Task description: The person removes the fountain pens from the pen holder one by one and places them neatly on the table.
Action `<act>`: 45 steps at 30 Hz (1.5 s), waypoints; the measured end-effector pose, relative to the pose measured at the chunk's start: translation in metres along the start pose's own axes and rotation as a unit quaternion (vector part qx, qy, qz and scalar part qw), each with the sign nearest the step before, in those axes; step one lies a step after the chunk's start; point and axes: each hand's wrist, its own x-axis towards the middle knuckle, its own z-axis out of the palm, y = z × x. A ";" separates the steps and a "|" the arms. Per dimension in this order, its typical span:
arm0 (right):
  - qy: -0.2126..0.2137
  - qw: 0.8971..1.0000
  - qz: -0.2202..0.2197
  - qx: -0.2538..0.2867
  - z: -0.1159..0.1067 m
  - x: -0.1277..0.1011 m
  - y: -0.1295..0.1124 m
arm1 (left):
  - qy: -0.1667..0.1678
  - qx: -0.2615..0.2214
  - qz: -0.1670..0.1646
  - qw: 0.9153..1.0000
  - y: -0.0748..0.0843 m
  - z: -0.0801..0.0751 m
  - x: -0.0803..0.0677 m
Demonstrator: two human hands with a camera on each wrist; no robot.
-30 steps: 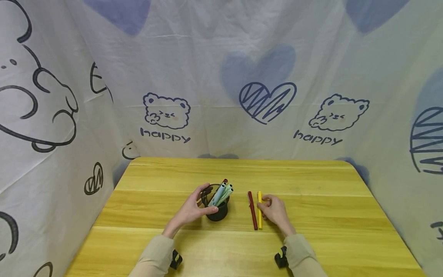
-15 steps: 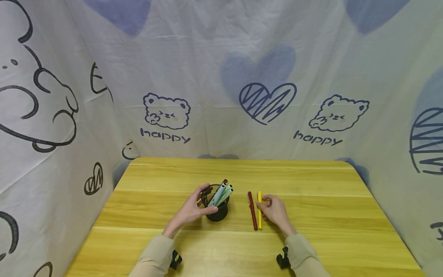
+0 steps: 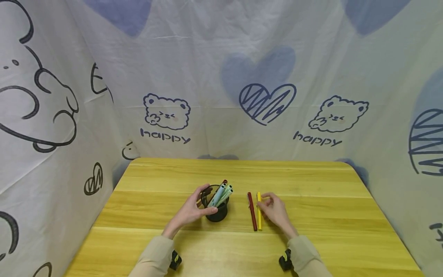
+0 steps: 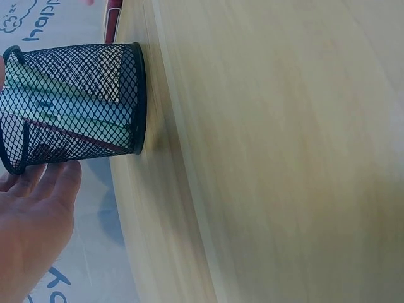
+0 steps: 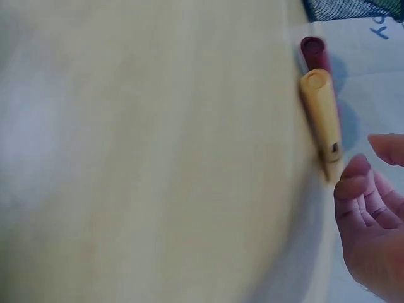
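Fingers (image 3: 265,201) of the right hand (image 3: 274,211) curl loosely beside the yellow pen (image 3: 258,211), their tips at its far half; the wrist view shows them just apart from it, holding nothing. The yellow pen lies flat on the counter (image 3: 311,215), pointing away from the person, with a red pen (image 3: 252,211) just beside it on its left, the two parallel. The left hand (image 3: 188,211) cups the black mesh pen cup (image 3: 216,206), thumb and fingers spread around its near side and touching the mesh. Pale green, blue and red pens (image 3: 222,192) lean inside the cup, which stands upright left of the two loose pens.
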 end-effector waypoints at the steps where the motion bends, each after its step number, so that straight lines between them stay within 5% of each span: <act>1: 0.002 1.000 -0.007 0.005 0.000 0.000 -0.002 | -0.001 -0.001 -0.001 1.000 0.000 0.000 0.000; 8: -0.019 0.995 -0.068 0.064 0.005 -0.004 -0.033 | -0.005 -0.007 -0.004 1.000 -0.001 -0.001 -0.001; 19: -0.095 0.972 -0.159 0.143 0.034 -0.010 -0.067 | 0.000 -0.017 -0.002 1.000 -0.002 0.000 -0.001; 30: -0.103 0.967 -0.183 0.143 0.043 -0.009 -0.075 | 0.001 -0.016 -0.002 1.000 -0.003 0.001 0.000; 45: -0.094 0.978 -0.166 0.089 0.041 -0.006 -0.090 | -0.003 -0.021 0.007 1.000 -0.004 0.001 0.002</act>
